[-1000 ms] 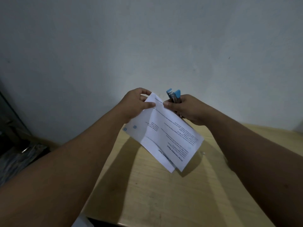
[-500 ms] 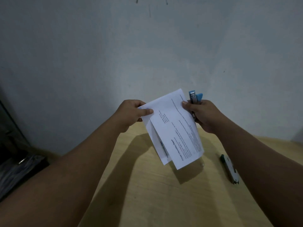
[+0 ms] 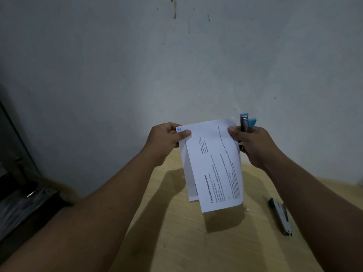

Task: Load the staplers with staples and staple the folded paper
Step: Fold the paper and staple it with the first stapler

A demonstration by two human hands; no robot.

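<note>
A folded white printed paper (image 3: 214,165) hangs in the air above the wooden table (image 3: 196,242). My left hand (image 3: 167,142) pinches its top left corner with the thumb on the front. My right hand (image 3: 253,146) pinches the top right corner and also grips a blue stapler (image 3: 246,123), which points upward with its jaws slightly apart. A second, dark teal and metal stapler (image 3: 280,216) lies on the table at the right, below my right forearm.
A pale wall (image 3: 176,65) rises directly behind the table. Dark clutter and a cabinet (image 3: 21,193) stand on the left beside the table's edge. A tiny bright speck (image 3: 247,209) lies on the table under the paper.
Both hands have turned the paper from a slanted lie to hanging nearly straight down, and spread apart along its top edge. The view has tilted, which brings the second stapler into sight.
</note>
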